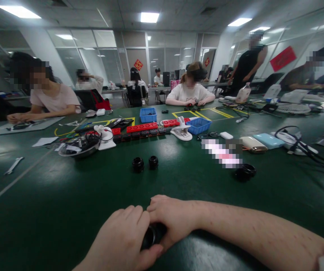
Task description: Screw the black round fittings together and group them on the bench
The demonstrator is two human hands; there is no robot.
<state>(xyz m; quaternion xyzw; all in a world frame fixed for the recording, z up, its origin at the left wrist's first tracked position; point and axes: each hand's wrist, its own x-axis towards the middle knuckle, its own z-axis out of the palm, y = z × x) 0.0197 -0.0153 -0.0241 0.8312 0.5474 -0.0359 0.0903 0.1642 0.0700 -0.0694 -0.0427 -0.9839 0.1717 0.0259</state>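
Observation:
Close to the table's near side, my left hand (122, 235) and my right hand (171, 216) meet around a black round part (152, 235), which looks like a threaded cable gland. Fingers of both hands are wrapped round it, so only its ring-like end and a dark stretch of its side show. Ahead of my hands, two similar black parts, a larger gland (137, 164) and a smaller gland (153, 162), stand side by side on the green table (94, 210). Another black gland (245, 172) lies farther right.
A metal bowl (78, 148) of small items, a row of red-topped blocks (142, 128), a white clamp (182, 130) and two blue bins (148, 114) stand beyond. A wrench (14, 166) lies left; cables (305, 146) lie right. Several people sit around.

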